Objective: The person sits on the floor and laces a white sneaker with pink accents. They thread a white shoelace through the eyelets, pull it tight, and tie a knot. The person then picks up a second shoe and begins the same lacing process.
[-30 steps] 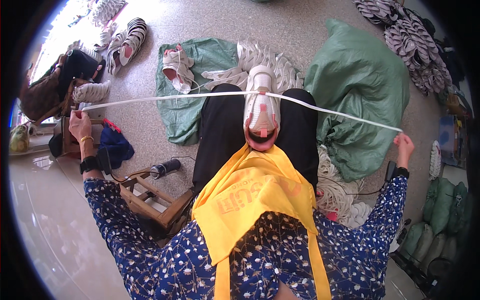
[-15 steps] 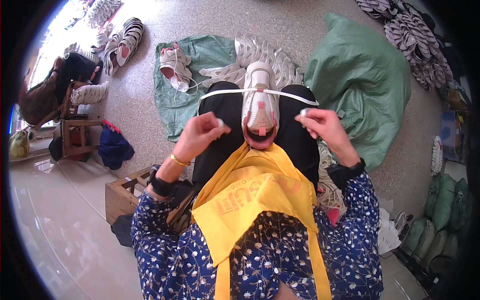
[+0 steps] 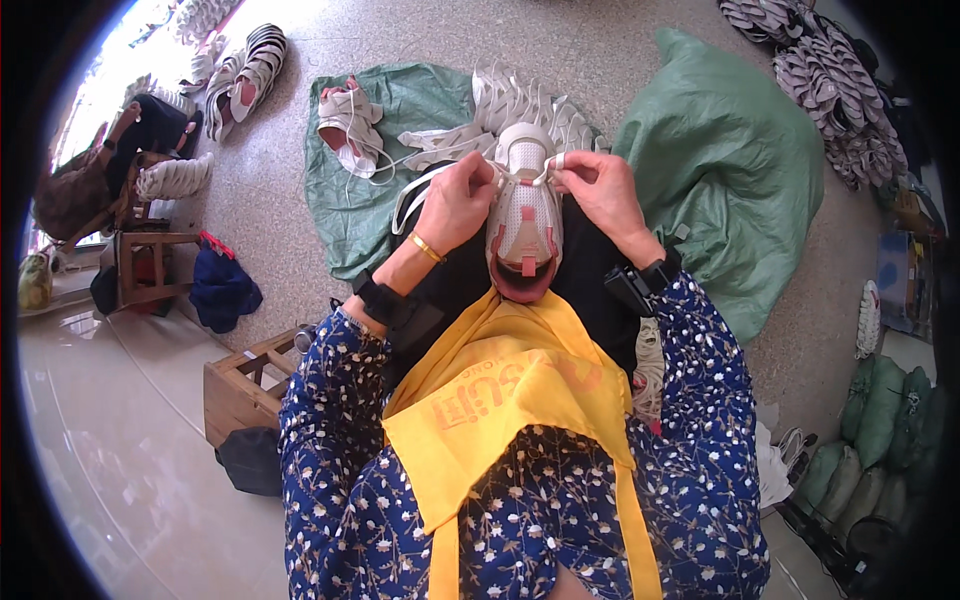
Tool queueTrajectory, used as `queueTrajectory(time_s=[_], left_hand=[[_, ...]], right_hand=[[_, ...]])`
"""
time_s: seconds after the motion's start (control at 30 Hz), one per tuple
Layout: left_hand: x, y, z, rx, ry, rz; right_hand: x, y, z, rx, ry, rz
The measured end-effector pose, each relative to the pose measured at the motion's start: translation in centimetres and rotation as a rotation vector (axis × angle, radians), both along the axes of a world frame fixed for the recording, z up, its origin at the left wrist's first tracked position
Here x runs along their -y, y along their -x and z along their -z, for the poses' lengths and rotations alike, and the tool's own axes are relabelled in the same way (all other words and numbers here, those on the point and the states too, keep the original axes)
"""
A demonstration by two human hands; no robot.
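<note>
Between my knees a white and pink shoe upper [image 3: 526,215] stands with its toe pointing away from me and its pink-lined opening near the yellow apron [image 3: 500,370]. A white shoelace [image 3: 410,190] crosses its front and loops out on the left. My left hand [image 3: 458,205] pinches the lace close to the left side of the shoe. On the other side my right hand [image 3: 600,195] is closed on the lace at the shoe's right edge. The lace's far ends are partly hidden by my hands.
A green sheet [image 3: 335,230] lies ahead with another shoe upper [image 3: 350,130] and a row of stacked uppers [image 3: 500,95]. At the right is a large green sack [image 3: 720,180]. A wooden stool [image 3: 235,390] stands by my left side. More stacked uppers [image 3: 835,90] lie far right.
Both hands have come inward and forward from wide apart to the sides of the shoe. The lace, which was stretched straight across, is now drawn in close to it.
</note>
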State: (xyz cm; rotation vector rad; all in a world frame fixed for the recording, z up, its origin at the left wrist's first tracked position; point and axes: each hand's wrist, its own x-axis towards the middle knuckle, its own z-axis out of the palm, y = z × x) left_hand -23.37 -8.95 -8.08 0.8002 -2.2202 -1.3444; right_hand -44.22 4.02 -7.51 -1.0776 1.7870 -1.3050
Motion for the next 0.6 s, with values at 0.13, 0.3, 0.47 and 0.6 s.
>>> queueTrajectory(time_s=[0.13, 0.3, 0.47, 0.6], left_hand=[[0.2, 0.0, 0.0, 0.009, -0.112, 0.018], [0.4, 0.0, 0.9, -0.051, -0.185, 0.015], [0.0, 0.5, 0.0, -0.163, -0.342, 0.003], [0.0, 1.1, 0.3, -0.249, -0.452, -0.026]], right_hand=[[-0.6, -0.9, -0.3, 0.134, 0.042, 0.009], [-0.7, -1.4, -0.2, 0.079, 0.050, 0.036], [-0.4, -0.9, 0.2, -0.199, -0.068, -0.014], [-0.3, -1.7, -0.4, -0.279, -0.012, 0.011]])
